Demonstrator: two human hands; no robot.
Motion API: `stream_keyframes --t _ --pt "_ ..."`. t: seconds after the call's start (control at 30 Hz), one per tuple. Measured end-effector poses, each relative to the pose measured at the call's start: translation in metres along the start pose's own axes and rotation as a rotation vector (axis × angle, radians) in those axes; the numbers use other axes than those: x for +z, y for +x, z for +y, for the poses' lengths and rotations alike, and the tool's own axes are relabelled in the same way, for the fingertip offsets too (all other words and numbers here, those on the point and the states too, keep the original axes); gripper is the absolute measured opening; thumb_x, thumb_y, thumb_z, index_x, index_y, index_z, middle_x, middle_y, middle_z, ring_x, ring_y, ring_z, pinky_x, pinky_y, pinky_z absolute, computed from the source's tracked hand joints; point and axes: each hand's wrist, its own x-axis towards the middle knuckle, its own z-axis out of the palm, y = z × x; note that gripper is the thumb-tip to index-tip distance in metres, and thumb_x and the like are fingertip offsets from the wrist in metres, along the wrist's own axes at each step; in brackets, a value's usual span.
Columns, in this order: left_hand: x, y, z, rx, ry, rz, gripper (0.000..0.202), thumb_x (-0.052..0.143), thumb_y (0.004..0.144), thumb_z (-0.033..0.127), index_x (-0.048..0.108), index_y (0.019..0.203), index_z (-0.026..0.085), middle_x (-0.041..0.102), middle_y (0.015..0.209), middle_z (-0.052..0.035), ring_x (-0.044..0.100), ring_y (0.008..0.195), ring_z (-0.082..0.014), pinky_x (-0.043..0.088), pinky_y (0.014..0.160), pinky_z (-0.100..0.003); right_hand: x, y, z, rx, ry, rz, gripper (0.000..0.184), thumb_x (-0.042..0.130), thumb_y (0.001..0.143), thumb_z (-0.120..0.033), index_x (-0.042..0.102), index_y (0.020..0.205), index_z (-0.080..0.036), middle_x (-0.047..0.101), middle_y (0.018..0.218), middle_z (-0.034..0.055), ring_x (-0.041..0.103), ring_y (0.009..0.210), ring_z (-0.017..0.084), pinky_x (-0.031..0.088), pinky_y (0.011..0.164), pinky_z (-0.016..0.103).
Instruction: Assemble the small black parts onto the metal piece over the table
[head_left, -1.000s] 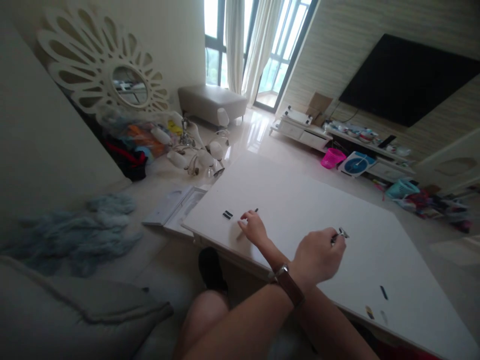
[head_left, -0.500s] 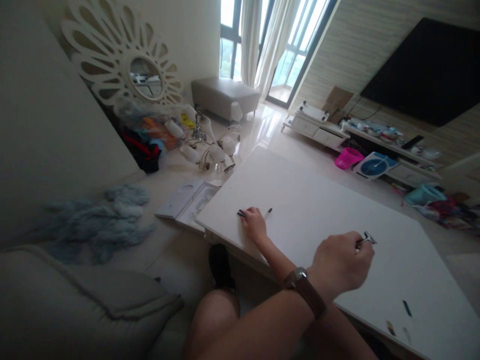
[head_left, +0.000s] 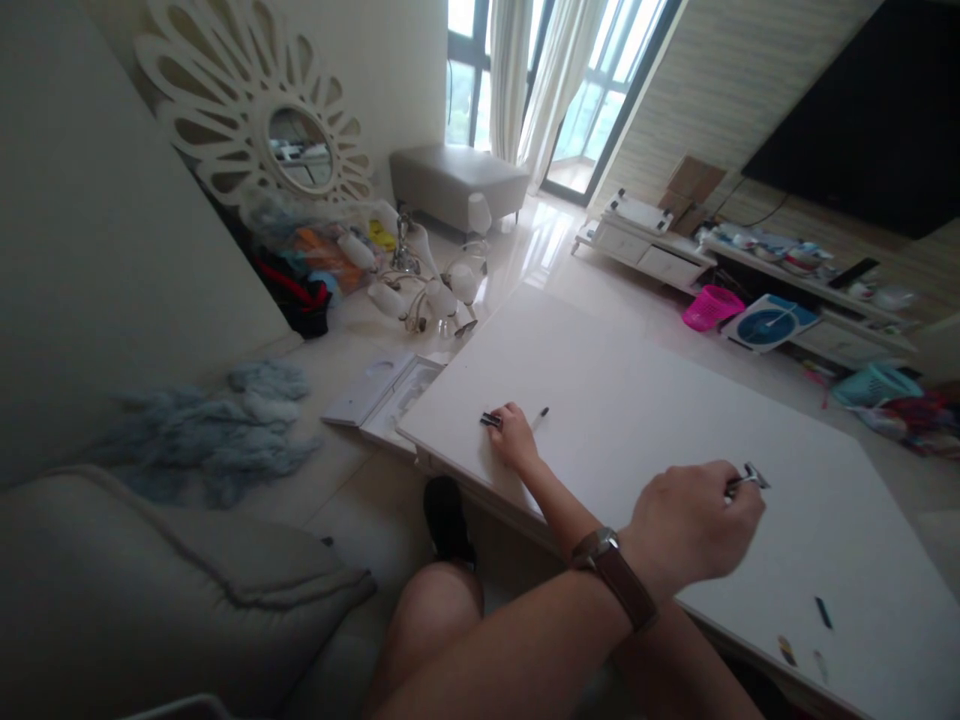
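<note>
My forearms cross over the white tabletop [head_left: 592, 385]. My left hand [head_left: 694, 520], with a brown-strapped watch [head_left: 619, 575] on its wrist, reaches over to the right. Closed in it is a razor [head_left: 750, 480] with a silver T-shaped head; most of the handle is hidden by the fingers. Farther left, at the table's near-left corner, my right hand [head_left: 514, 438] pinches a small black-and-silver piece [head_left: 491, 420], too small to name. Just beyond that hand lies a thin stick with a dark tip [head_left: 544, 412].
Several small items, including a dark strip [head_left: 823, 612] and a brownish piece [head_left: 786, 650], lie near the table's front right edge. An open white box [head_left: 386, 395] is on the floor left of the table. A chandelier [head_left: 427, 295] lies behind it. A sofa [head_left: 187, 580] is at my left.
The camera view has shifted slightly. Both hands keep their grip on the same things, and their place over the table looks nearly unchanged.
</note>
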Motion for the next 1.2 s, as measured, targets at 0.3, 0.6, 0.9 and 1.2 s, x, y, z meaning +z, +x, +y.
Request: stream_keyframes --t 0.3,0.6,0.9,1.2 --pt "0.002 0.001 -0.001 -0.004 0.015 -0.029 0.044 0.027 0.099 0.045 0.065 0.098 0.023 0.071 0.093 -0.0063 0.063 0.08 -0.0199 0.042 0.069 -0.029 -0.001 -0.003 -0.006 -0.035 -0.057 -0.018 0.023 0.055 0.088 -0.01 0.063 0.11 -0.015 0.059 0.111 0.011 0.052 0.107 0.023 0.041 0.098 0.032" --pt "0.001 0.004 -0.001 0.0 0.015 -0.018 0.039 0.031 0.099 0.042 0.064 0.091 0.023 0.069 0.083 -0.0028 0.057 0.072 -0.0162 0.037 0.065 -0.026 -0.002 -0.003 -0.01 0.014 -0.064 -0.05 0.022 0.054 0.087 -0.009 0.061 0.107 -0.016 0.057 0.114 0.011 0.049 0.11 0.022 0.04 0.098 0.032" --pt "0.003 0.004 -0.001 -0.001 -0.018 -0.036 0.039 0.031 0.1 0.042 0.063 0.089 0.021 0.065 0.079 -0.0012 0.052 0.069 -0.0147 0.035 0.062 -0.025 -0.008 0.012 -0.012 0.045 -0.06 -0.127 0.021 0.062 0.083 -0.012 0.061 0.104 -0.016 0.058 0.112 0.0098 0.053 0.106 0.02 0.043 0.092 0.029" --pt "0.004 0.004 -0.001 0.0 -0.005 -0.037 0.037 0.033 0.099 0.04 0.062 0.086 0.022 0.063 0.076 -0.0006 0.05 0.067 -0.014 0.032 0.061 -0.026 -0.013 0.027 -0.005 0.066 -0.004 -0.232 0.02 0.065 0.082 -0.014 0.066 0.101 -0.015 0.061 0.114 0.0101 0.059 0.099 0.018 0.046 0.086 0.026"
